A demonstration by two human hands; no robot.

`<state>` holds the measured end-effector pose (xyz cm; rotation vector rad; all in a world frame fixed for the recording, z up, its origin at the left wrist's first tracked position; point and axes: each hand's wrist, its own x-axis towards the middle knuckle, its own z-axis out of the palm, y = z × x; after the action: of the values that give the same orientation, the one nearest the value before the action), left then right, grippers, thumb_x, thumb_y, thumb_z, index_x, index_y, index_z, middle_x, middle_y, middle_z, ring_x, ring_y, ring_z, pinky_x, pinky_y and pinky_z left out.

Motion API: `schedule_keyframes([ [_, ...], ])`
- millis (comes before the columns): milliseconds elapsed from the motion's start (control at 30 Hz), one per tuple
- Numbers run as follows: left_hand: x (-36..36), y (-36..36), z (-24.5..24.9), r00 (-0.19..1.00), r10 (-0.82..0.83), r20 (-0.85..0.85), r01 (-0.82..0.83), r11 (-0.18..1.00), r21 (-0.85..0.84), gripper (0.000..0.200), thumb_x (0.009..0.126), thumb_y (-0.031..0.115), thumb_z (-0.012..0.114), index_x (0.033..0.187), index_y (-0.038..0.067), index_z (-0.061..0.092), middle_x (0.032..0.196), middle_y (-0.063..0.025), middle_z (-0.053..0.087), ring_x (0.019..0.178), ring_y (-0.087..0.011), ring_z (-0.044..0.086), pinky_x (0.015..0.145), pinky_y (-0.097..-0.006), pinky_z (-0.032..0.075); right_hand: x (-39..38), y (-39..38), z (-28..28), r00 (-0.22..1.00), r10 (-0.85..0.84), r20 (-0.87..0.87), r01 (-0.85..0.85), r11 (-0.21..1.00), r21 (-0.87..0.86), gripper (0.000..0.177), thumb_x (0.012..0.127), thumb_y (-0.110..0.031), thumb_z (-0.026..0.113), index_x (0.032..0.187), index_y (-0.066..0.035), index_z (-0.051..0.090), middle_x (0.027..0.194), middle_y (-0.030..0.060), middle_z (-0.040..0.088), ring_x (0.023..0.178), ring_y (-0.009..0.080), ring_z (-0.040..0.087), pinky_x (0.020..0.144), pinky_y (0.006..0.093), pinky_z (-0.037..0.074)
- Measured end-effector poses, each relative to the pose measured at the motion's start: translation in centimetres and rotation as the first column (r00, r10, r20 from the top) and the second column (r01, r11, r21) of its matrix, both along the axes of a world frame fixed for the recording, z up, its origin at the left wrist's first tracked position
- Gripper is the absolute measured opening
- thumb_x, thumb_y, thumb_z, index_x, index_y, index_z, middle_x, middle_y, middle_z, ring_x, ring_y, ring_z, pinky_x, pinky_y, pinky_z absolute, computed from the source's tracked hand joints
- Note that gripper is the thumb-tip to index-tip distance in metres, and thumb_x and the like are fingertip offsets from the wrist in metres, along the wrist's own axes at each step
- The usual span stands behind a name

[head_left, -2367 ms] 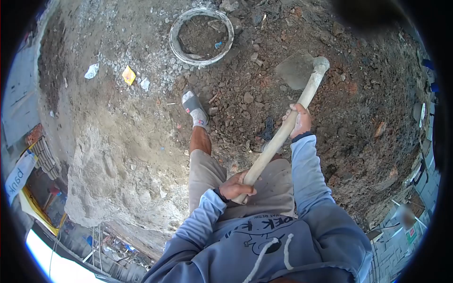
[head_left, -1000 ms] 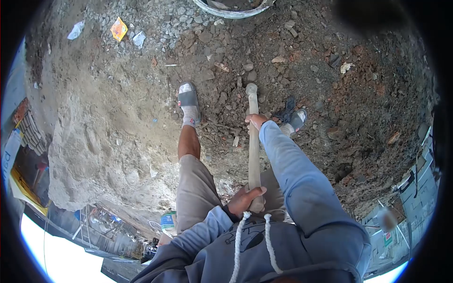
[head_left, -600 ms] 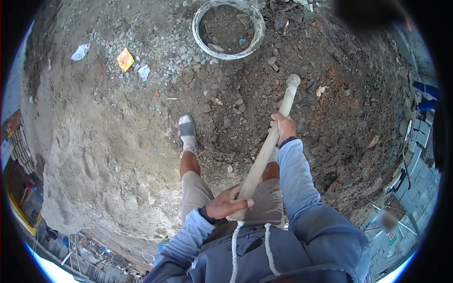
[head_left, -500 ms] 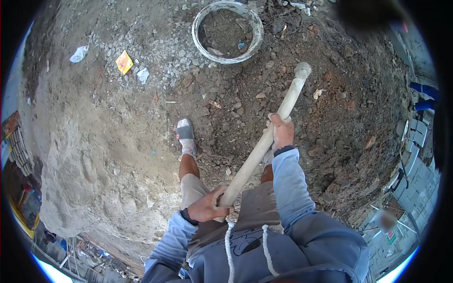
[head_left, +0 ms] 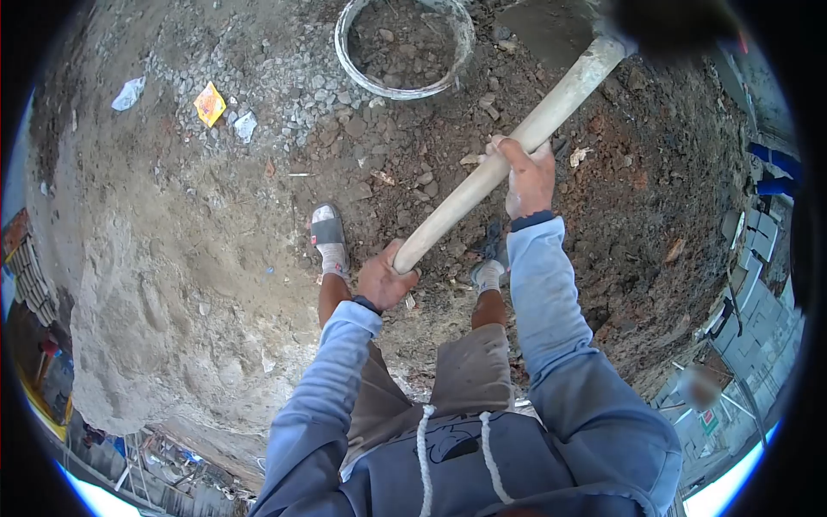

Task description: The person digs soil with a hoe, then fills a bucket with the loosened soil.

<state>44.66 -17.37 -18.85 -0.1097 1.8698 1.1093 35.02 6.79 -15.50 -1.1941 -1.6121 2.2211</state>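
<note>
Both my hands are wrapped round the pale wooden handle of a hoe (head_left: 469, 191), which slants up and to the right. My left hand (head_left: 385, 277) grips its near end in front of my shins. Farther along the shaft, my right hand (head_left: 530, 179) is closed round it. A flat, mud-coloured blade (head_left: 547, 33) shows at the far end; a dark blur at the top right hides part of the tool's head. Left of the blade stands a round tub with a whitish rim (head_left: 398, 90), holding soil and stones.
Loose dark soil with stones (head_left: 637, 250) lies to the right, paler packed ground (head_left: 198, 284) to the left. A yellow wrapper (head_left: 209, 104) and white scraps lie on gravel. My sandalled foot (head_left: 327, 228) is near the handle. Someone's blue-clad legs (head_left: 775, 172) are at the right edge.
Both hands have moved forward, away from my body, carrying the hoe up and to the right. Its blade now shows beside the tub. The tub sits slightly higher in view.
</note>
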Motion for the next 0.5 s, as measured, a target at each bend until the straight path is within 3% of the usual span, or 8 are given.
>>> schedule_keyframes([
  [67,1.8,4.4,0.3,0.98,-0.061,0.19,0.008,0.963,0.27,0.044,0.073,0.015,0.068,0.113,0.004,0.053,0.084,-0.0044,0.059,0.079,-0.014,0.055,0.074,-0.0276,0.044,1.5,4.0,2.5,0.999,-0.034,0.028,0.033,0.998,0.048,0.027,0.075,-0.002,0.056,0.098,0.001,0.042,0.074,0.0115,0.052,0.059,0.0212,0.055,0.054,0.0349,0.051],
  [133,3.7,8.7,0.2,0.946,-0.109,0.307,-0.104,0.792,0.602,0.036,0.077,0.014,0.066,0.109,0.003,0.053,0.082,-0.0047,0.058,0.072,-0.0137,0.056,0.067,-0.0266,0.046,2.6,8.6,3.9,0.995,-0.043,0.092,0.038,0.998,0.058,0.022,0.076,-0.006,0.054,0.095,0.0,0.043,0.072,0.0099,0.05,0.056,0.0197,0.053,0.051,0.0328,0.049],
  [167,3.5,10.5,0.8,0.939,-0.115,0.324,-0.11,0.791,0.602,0.036,0.077,0.014,0.066,0.109,0.003,0.053,0.082,-0.0047,0.058,0.072,-0.0137,0.056,0.067,-0.0266,0.046,2.6,10.8,3.7,0.992,-0.055,0.113,0.048,0.997,0.065,0.021,0.076,-0.008,0.054,0.093,0.0,0.045,0.07,0.0089,0.05,0.055,0.0193,0.052,0.05,0.0323,0.048],
  [200,2.3,12.2,1.6,0.794,-0.171,0.583,-0.29,0.736,0.611,0.031,0.078,0.014,0.065,0.105,0.003,0.054,0.078,-0.0041,0.056,0.066,-0.013,0.056,0.062,-0.026,0.047,2.1,12.9,2.6,0.989,-0.066,0.133,0.057,0.996,0.069,0.019,0.077,-0.01,0.055,0.09,0.0,0.046,0.068,0.0079,0.05,0.053,0.0188,0.051,0.048,0.0318,0.047],
  [233,1.5,13.6,1.4,0.576,-0.242,0.781,-0.465,0.688,0.557,0.026,0.079,0.014,0.064,0.101,0.004,0.054,0.074,-0.0036,0.055,0.061,-0.0123,0.056,0.057,-0.0254,0.047,1.7,15.0,0.7,0.984,-0.076,0.159,0.067,0.996,0.06,0.02,0.075,-0.009,0.056,0.089,0.001,0.047,0.066,0.0086,0.05,0.051,0.0198,0.051,0.046,0.0321,0.047],
  [367,1.7,16.3,-5.1,0.615,-0.069,0.786,-0.51,0.725,0.463,0.016,0.081,0.017,0.06,0.09,0.006,0.053,0.063,-0.0008,0.05,0.05,-0.0103,0.052,0.045,-0.0253,0.044,2.2,18.4,-13.6,0.922,-0.068,0.381,0.057,0.998,0.041,0.018,0.074,-0.01,0.059,0.086,0.001,0.051,0.064,0.0089,0.052,0.047,0.0199,0.051,0.044,0.0326,0.047],
  [433,7.6,14.8,-6.5,0.35,0.121,0.929,-0.654,0.741,0.15,0.015,0.08,0.016,0.059,0.088,0.004,0.054,0.063,-0.0015,0.051,0.048,-0.0116,0.051,0.042,-0.0255,0.042,6.5,13.9,-20.8,0.818,0.037,0.574,-0.044,0.999,0.0,0.02,0.074,-0.015,0.061,0.084,0.0,0.053,0.064,0.0087,0.053,0.046,0.0202,0.052,0.043,0.0339,0.047],
  [500,16.5,11.9,-4.6,0.126,0.314,0.941,-0.69,0.71,-0.144,0.011,0.079,0.015,0.058,0.084,0.006,0.053,0.063,-0.0013,0.05,0.048,-0.0135,0.051,0.043,-0.0266,0.042,15.2,7.0,-25.7,0.603,0.2,0.773,-0.162,0.979,-0.127,0.028,0.07,-0.017,0.065,0.087,0.005,0.06,0.062,0.0097,0.056,0.052,0.025,0.057,0.048,0.0359,0.049],
])
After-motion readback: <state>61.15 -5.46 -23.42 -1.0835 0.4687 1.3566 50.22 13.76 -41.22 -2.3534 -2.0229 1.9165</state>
